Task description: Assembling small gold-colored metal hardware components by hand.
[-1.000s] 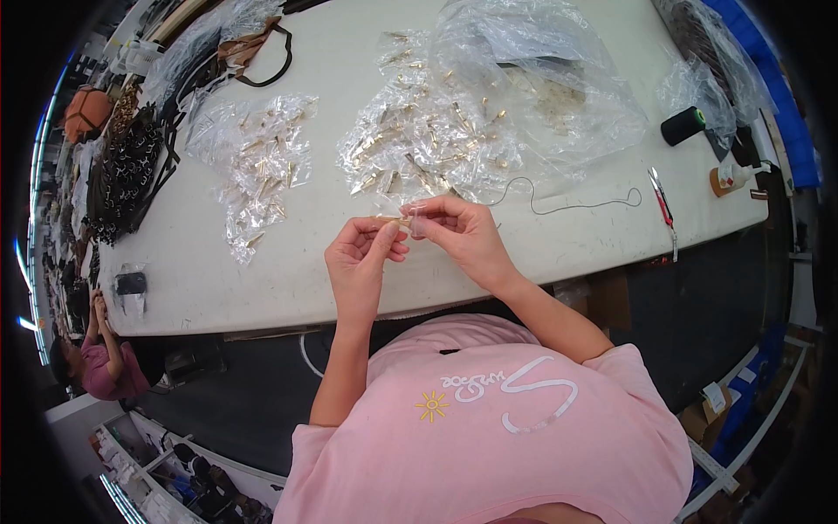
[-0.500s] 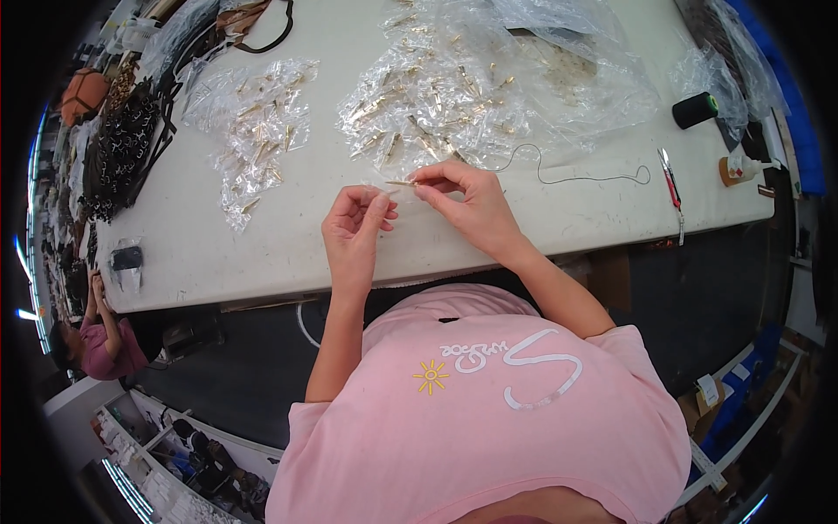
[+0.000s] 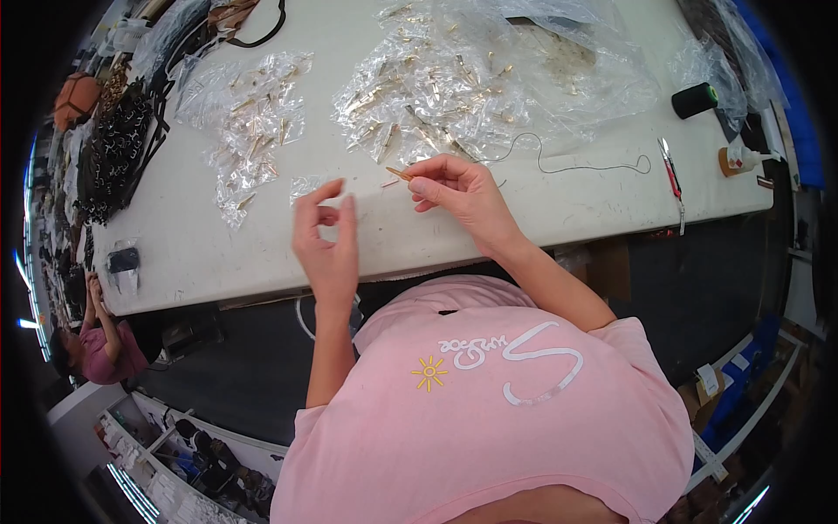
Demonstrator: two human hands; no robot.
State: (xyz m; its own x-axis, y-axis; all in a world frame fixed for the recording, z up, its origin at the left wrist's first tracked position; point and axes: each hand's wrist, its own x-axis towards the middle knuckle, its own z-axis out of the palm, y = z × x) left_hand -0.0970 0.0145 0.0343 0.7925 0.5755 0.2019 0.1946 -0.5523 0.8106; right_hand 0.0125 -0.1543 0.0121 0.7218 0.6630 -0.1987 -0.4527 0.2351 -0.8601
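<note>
Between the thumb and fingers of my right hand point(image 3: 461, 196) is a slim gold-coloured metal piece point(image 3: 398, 174), its pointed end sticking out to the left. My left hand point(image 3: 325, 236) is open and slightly blurred, thumb and fingers apart. Just beyond its fingertips a small clear plastic bag point(image 3: 304, 185) lies on the white table point(image 3: 524, 210). Ahead of my hands spreads a large heap of small clear bags point(image 3: 436, 79) with gold metal pieces in them. A smaller group of such bags point(image 3: 253, 122) lies to its left.
A dark cord point(image 3: 576, 168) winds to the right of the heap. Farther right are red-handled snips point(image 3: 671, 179), a black thread spool point(image 3: 695, 102) and a small bottle point(image 3: 740, 159). Dark straps point(image 3: 122, 148) pile up at the left edge. A person point(image 3: 96, 345) stands beyond the left corner.
My left hand has moved left, away from my right hand, and its fingers have spread. A small clear bag now lies beyond it. The gold piece stays in my right hand, tilted differently.
</note>
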